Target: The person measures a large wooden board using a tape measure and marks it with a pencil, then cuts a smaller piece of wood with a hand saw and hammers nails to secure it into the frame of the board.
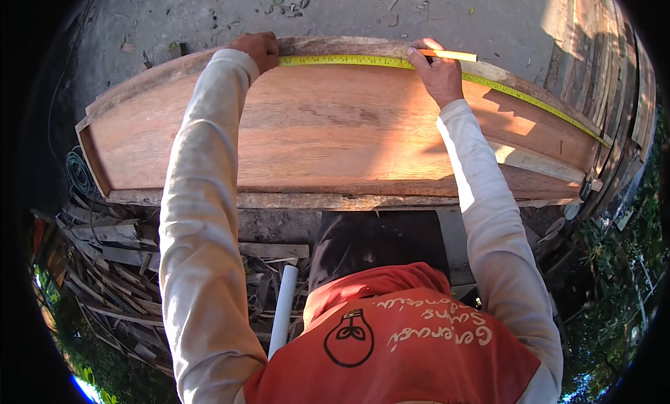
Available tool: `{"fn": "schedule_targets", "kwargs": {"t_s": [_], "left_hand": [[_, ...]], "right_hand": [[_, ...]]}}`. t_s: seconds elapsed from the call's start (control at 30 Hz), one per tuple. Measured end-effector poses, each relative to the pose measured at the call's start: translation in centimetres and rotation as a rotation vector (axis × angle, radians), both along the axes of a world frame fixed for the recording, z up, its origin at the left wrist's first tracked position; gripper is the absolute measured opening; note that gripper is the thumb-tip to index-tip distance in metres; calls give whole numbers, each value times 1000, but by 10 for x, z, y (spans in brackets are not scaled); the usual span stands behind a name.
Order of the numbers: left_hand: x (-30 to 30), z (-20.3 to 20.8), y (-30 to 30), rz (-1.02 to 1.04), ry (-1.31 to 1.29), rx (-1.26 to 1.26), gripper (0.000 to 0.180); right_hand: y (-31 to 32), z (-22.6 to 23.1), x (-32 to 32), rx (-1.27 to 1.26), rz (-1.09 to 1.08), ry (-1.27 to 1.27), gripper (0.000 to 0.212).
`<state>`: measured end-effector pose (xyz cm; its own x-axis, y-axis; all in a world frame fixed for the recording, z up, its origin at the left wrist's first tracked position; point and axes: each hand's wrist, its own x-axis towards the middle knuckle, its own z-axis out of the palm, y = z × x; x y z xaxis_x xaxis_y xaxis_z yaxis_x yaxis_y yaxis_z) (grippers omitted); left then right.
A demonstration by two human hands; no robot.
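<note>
A long plywood panel (314, 138) edged with rough wooden strips lies crosswise before me. Along its far strip (335, 46) a yellow tape measure (537, 100) is stretched, reaching the panel's right end. My left hand (259, 50) is closed at the tape's left end, against the far strip; whatever tape lies inside the fist is hidden. Farther right, my right hand (441, 72) is closed around an orange pencil (457, 55) that points right. Its thumb and fingers also press on the tape and the strip.
Long planks (593, 62) are stacked at the right. Scrap wood (118, 264) is heaped at the lower left, near a white pipe (283, 310). A coiled hose or cable (79, 172) lies beside the panel's left end. Concrete ground (349, 13) with small debris stretches beyond the panel.
</note>
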<state>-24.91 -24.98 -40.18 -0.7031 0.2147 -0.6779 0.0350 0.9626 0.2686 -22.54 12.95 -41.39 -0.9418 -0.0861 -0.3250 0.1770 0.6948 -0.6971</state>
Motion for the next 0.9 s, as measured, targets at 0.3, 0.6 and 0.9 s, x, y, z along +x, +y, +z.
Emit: {"fn": "schedule_targets", "kwargs": {"t_s": [0.3,0.6,0.9], "left_hand": [[-8,15,7,23,-60,-24,28],[-16,18,5,-13,-12,16,26],[-31,13,14,34,-33,23,23]], "right_hand": [[0,-6,-5,-266,-64,107,27],[-1,-1,-12,-88,-21,76,24],[12,-3,-17,-175,-18,70,24]]}}
